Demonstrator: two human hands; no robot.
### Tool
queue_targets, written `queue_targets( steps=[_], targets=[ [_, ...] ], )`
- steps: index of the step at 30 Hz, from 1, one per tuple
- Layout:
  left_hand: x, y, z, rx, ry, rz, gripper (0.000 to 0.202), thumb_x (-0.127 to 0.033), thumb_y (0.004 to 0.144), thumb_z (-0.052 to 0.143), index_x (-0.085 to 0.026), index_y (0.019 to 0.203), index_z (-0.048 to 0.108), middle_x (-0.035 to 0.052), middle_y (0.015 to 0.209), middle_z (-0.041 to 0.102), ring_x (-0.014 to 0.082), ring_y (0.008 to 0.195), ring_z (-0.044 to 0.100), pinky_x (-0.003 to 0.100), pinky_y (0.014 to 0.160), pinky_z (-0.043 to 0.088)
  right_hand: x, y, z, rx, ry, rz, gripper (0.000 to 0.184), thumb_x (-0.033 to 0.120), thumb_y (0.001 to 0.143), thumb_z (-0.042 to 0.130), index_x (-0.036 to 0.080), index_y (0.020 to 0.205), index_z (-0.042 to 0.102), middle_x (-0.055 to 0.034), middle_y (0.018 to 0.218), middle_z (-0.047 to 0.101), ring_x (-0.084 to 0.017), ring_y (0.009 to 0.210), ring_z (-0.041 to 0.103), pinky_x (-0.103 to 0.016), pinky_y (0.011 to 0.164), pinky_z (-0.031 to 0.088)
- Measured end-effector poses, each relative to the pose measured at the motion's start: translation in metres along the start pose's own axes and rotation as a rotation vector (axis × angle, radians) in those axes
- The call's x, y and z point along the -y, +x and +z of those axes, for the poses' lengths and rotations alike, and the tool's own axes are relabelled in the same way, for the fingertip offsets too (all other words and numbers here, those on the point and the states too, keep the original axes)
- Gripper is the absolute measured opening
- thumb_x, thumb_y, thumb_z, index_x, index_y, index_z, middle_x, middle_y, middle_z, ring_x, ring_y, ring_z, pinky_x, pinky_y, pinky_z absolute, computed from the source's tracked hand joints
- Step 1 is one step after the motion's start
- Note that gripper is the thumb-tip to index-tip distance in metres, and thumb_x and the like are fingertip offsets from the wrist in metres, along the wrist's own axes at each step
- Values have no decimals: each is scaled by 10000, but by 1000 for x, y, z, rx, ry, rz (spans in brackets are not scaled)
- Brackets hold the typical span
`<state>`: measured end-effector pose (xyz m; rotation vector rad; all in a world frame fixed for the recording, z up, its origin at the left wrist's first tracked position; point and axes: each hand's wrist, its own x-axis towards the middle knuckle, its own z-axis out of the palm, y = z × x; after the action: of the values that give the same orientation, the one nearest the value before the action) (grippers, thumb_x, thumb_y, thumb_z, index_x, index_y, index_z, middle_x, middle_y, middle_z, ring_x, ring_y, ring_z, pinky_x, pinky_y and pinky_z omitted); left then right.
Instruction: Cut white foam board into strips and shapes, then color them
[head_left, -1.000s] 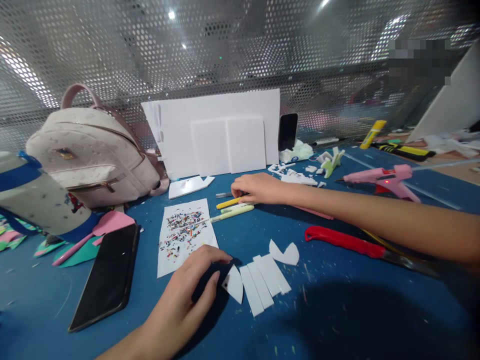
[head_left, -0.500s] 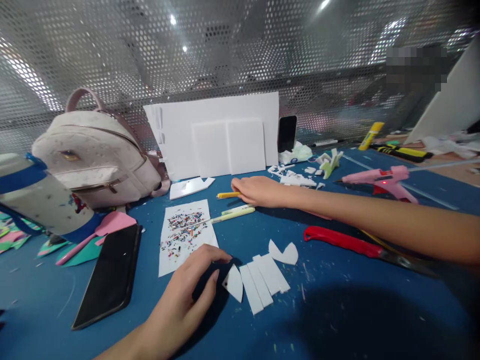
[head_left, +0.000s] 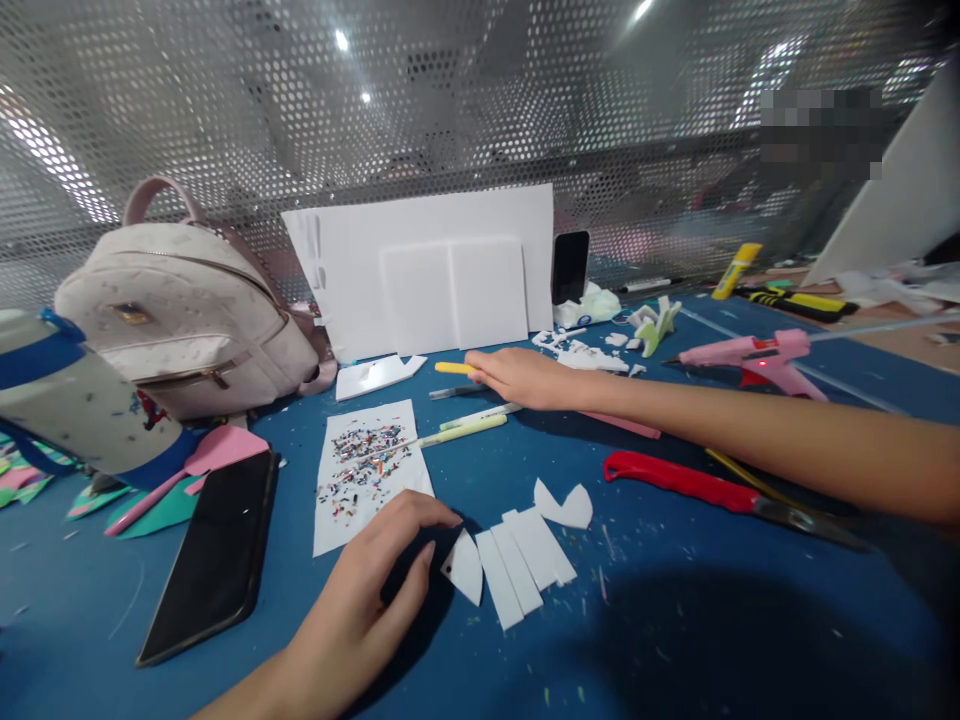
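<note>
My right hand reaches across the blue table, fingers closed on a yellow pen lifted just off the surface. Two pale green pens and a dark pen lie just below it. My left hand rests near the front with fingers curved and spread, the fingertips beside a row of white foam strips and a pointed white piece. A white sheet strewn with coloured scraps lies above that hand.
A pale backpack, a bottle and a black phone sit left. White foam boards lean on the mesh wall. Red-handled scissors, a pink glue gun and foam offcuts lie right.
My right hand picked the yellow pen out of the group of pens and raised it slightly up and away. My left hand stayed put.
</note>
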<state>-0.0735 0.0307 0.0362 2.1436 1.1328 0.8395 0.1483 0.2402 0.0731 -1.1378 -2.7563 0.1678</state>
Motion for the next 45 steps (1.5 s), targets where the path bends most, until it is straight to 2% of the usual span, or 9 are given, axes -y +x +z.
queue_targets(
  steps=[6, 14, 18, 22, 25, 27, 30, 34, 45],
  targets=[
    [0, 1, -1, 28, -35, 0, 263, -171, 1033, 368, -313, 1190, 524, 6, 1189, 565, 138, 1138, 530, 281, 1002, 416, 8, -2, 7, 72, 19, 2, 311, 335, 987, 603, 162, 1245, 596, -94, 1212, 634, -221, 1000, 659, -420, 843, 576],
    [-1, 1, -1, 30, -41, -6, 271, -166, 1035, 353, -308, 1179, 533, 15, 1171, 565, 140, 1115, 541, 281, 988, 421, 8, -3, 11, 45, 100, -18, 303, 344, 989, 599, 156, 1226, 601, -88, 1174, 644, -211, 963, 664, -403, 818, 578],
    [-1, 2, -1, 23, -37, 0, 262, -171, 1034, 360, -302, 1182, 532, 22, 1175, 568, 147, 1118, 541, 286, 994, 420, 8, -3, 10, 5, 182, -55, 246, 343, 1017, 537, 147, 1156, 590, -43, 972, 652, -159, 769, 634, -333, 707, 546],
    [0, 1, -1, 27, -36, -2, 266, -165, 1034, 360, -303, 1186, 529, 19, 1172, 569, 143, 1121, 539, 282, 990, 420, 11, -3, 6, -8, 322, -132, 81, 177, 1017, 432, 162, 1050, 505, -16, 809, 632, -148, 671, 571, -294, 652, 444],
    [0, 1, -1, 33, -44, 1, 264, -163, 1033, 360, -294, 1188, 529, 26, 1174, 566, 147, 1119, 538, 288, 984, 422, 12, -1, 5, -8, 446, -149, 112, 103, 995, 411, 175, 1000, 496, -19, 846, 654, -142, 746, 607, -279, 712, 461],
    [0, 1, -1, 33, -48, 0, 265, -162, 1034, 353, -288, 1183, 532, 32, 1172, 564, 152, 1116, 539, 296, 981, 423, 11, 2, 7, -24, 510, -109, 93, 168, 1016, 452, 163, 1032, 544, -22, 880, 660, -145, 775, 626, -292, 737, 502],
    [-2, 1, -1, 34, -54, -2, 269, -158, 1035, 339, -280, 1173, 535, 45, 1172, 560, 163, 1123, 536, 315, 984, 424, 7, 8, 12, -67, 577, -21, 240, 336, 1004, 565, 148, 1146, 607, -60, 1047, 662, -180, 866, 656, -363, 773, 562],
    [-2, 1, -1, 26, -58, 9, 274, -156, 1033, 335, -272, 1170, 543, 57, 1178, 556, 173, 1131, 533, 331, 983, 429, 3, 15, 17, -70, 656, 38, 312, 339, 985, 606, 161, 1242, 599, -96, 1225, 629, -227, 1019, 653, -428, 859, 569],
    [-2, 0, -1, 31, -46, 9, 288, -137, 1029, 348, -301, 1180, 531, 25, 1208, 527, 141, 1159, 510, 289, 1014, 407, 1, 21, 31, 67, 742, 170, 333, 333, 979, 615, 161, 1264, 588, -101, 1253, 616, -239, 1048, 647, -444, 874, 565]
  ],
)
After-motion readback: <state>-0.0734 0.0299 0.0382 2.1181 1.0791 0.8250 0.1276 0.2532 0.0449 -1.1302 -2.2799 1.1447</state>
